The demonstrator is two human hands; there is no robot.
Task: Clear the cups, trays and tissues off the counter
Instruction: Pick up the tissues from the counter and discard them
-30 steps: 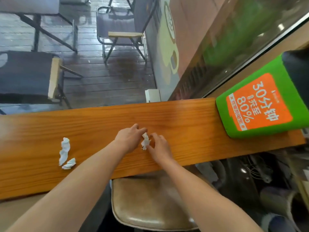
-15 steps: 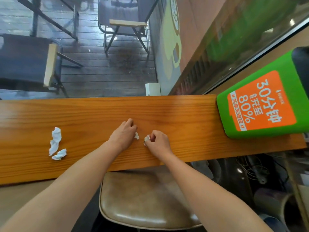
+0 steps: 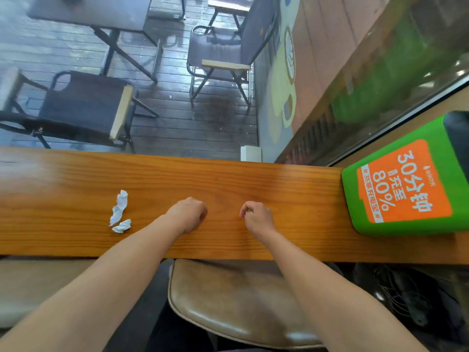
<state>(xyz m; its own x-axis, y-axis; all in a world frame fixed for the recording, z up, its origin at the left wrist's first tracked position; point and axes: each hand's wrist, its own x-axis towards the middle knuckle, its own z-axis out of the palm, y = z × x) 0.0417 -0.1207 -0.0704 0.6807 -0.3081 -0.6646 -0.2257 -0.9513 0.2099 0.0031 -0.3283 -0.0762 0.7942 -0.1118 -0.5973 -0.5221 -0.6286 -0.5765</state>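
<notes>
Two crumpled white tissues lie on the wooden counter [image 3: 279, 184], a long one [image 3: 119, 207] and a small one [image 3: 122, 226] just in front of it. My left hand [image 3: 189, 214] rests on the counter to their right, closed into a fist. About a hand's width further right is my right hand [image 3: 256, 217], its fingers curled shut. The torn tissue bits that lay between my hands are no longer on the wood; they are hidden inside the closed fingers. No cups or trays are in view.
A green box with an orange label [image 3: 406, 184] stands on the counter's right end. A small white block [image 3: 250, 153] sits at the far edge against the window. A brown stool seat [image 3: 236, 301] is below the near edge.
My hands held a tissue together, each closed on a piece of it, then drew apart. That tissue has left the counter surface. The two tissues on the left stayed put.
</notes>
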